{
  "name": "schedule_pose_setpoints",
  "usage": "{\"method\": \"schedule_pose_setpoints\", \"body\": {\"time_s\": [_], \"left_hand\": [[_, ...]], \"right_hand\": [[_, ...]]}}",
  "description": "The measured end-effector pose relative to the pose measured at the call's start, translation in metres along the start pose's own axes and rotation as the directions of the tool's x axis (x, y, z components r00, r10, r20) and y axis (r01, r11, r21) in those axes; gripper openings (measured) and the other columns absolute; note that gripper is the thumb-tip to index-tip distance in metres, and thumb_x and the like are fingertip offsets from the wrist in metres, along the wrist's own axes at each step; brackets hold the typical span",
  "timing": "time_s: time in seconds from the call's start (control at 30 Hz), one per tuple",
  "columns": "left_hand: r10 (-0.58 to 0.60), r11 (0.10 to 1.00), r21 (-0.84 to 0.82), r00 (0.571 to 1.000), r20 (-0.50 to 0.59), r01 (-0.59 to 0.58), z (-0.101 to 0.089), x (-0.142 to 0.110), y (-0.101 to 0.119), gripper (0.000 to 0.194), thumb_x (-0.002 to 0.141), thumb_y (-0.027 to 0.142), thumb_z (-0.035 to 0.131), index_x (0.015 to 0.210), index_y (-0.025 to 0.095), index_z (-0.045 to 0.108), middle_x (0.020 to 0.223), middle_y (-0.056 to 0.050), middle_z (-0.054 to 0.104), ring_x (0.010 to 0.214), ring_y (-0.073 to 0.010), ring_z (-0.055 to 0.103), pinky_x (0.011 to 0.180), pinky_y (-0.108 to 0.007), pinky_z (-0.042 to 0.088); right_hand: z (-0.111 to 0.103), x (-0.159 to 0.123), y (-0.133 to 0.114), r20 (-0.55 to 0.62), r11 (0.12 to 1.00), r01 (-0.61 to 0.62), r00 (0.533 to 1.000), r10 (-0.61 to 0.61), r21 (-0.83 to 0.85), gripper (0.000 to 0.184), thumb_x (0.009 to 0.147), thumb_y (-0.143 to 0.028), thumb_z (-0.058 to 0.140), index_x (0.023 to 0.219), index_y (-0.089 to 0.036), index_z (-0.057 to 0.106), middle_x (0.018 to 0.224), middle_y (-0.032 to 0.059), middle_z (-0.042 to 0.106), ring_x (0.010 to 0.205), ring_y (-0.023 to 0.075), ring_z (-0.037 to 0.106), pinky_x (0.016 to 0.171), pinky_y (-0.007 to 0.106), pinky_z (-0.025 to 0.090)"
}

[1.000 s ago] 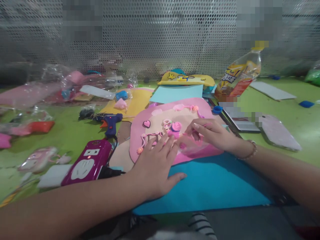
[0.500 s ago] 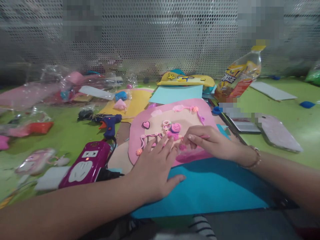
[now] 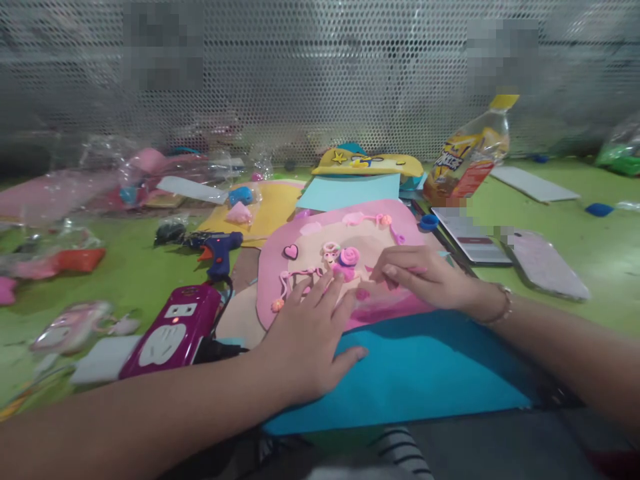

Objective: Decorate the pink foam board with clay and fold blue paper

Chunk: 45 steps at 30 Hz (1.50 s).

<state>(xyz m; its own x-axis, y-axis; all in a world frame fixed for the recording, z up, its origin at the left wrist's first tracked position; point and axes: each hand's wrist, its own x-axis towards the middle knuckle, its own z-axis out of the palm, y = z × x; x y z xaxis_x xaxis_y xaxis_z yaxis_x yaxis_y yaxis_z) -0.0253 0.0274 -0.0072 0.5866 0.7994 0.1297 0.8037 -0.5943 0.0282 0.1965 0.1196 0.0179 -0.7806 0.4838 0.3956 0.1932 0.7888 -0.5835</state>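
Observation:
My left hand (image 3: 313,337) lies flat with fingers spread on the lower left of a pink board (image 3: 273,267) with rounded corners and a cream middle. Its fingertips rest by a pink snail figure (image 3: 345,267) with a spiral shell. My right hand (image 3: 425,275) is closed in a pinch over the board's right part. Between its fingers shows a thin pink stick-like thing (image 3: 419,270), mostly hidden. A pink heart (image 3: 291,251) and an orange flower (image 3: 278,305) decorate the board's left side. A blue sheet (image 3: 420,373) lies under the board's front edge.
At left are a blue glue gun (image 3: 220,253) and a magenta power socket block (image 3: 175,327) with cables. A tilted bottle (image 3: 470,157), a phone (image 3: 473,240) and a pale case (image 3: 547,267) lie at right. Plastic bags (image 3: 150,170) sit at back left.
My right hand has shifted slightly away from the snail and from my left fingers, uncovering a dark pink spot on the board. My left hand stays on the board.

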Motion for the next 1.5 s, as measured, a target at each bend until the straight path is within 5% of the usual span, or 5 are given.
{"method": "schedule_pose_setpoints", "body": {"time_s": [0.27,0.7,1.0,1.23,1.5], "left_hand": [[0.461,0.883,-0.054,0.882,-0.093,-0.467,-0.007,-0.005,0.01,0.053,0.095,0.038,0.036,0.131,0.0,0.045,0.139,-0.021,0.043,0.132,-0.0292,0.034,0.111,-0.039,0.023],[0.474,0.876,-0.084,0.88,-0.036,-0.476,-0.003,-0.009,0.014,0.062,0.095,0.048,0.032,0.135,0.0,0.039,0.139,-0.022,0.042,0.128,-0.0304,0.04,0.106,-0.039,0.03],[0.452,0.887,-0.074,0.889,-0.071,-0.457,-0.005,-0.01,0.014,0.052,0.093,0.045,0.037,0.129,0.008,0.047,0.133,-0.017,0.05,0.105,-0.0302,0.054,0.084,-0.044,0.045],[0.453,0.881,-0.106,0.886,-0.098,-0.462,0.0,-0.011,0.013,0.05,0.092,0.045,0.042,0.127,0.009,0.049,0.131,-0.018,0.051,0.119,-0.0303,0.047,0.1,-0.043,0.036],[0.455,0.876,-0.131,0.885,-0.096,-0.464,-0.003,-0.009,0.014,0.049,0.091,0.043,0.046,0.125,0.008,0.051,0.13,-0.019,0.052,0.12,-0.0301,0.047,0.103,-0.041,0.034]], "right_hand": [[-0.01,-0.003,0.011,-0.272,0.991,-0.042,0.962,0.005,-0.13,0.026,0.097,-0.026,0.038,0.088,-0.017,0.061,0.078,0.0044,0.06,0.071,0.0132,0.057,0.065,0.026,0.045],[-0.013,-0.005,0.034,-0.312,0.961,-0.147,0.948,0.069,-0.236,0.03,0.097,-0.033,0.034,0.117,-0.025,0.055,0.115,0.0087,0.05,0.113,0.0208,0.048,0.097,0.037,0.04],[-0.011,-0.002,0.036,-0.181,0.931,0.007,0.98,-0.078,-0.364,0.028,0.094,-0.018,0.038,0.116,-0.019,0.055,0.103,0.0111,0.058,0.099,0.0204,0.055,0.085,0.037,0.047],[-0.004,-0.003,0.029,0.095,0.881,0.152,0.988,-0.122,-0.448,0.049,0.086,-0.003,0.038,0.13,-0.022,0.051,0.118,0.0137,0.053,0.115,0.0219,0.051,0.088,0.039,0.05],[0.002,-0.002,0.031,0.27,0.841,0.222,0.958,-0.095,-0.493,0.056,0.089,-0.003,0.032,0.143,-0.016,0.032,0.144,0.0144,0.038,0.136,0.0217,0.031,0.11,0.048,0.03]]}}
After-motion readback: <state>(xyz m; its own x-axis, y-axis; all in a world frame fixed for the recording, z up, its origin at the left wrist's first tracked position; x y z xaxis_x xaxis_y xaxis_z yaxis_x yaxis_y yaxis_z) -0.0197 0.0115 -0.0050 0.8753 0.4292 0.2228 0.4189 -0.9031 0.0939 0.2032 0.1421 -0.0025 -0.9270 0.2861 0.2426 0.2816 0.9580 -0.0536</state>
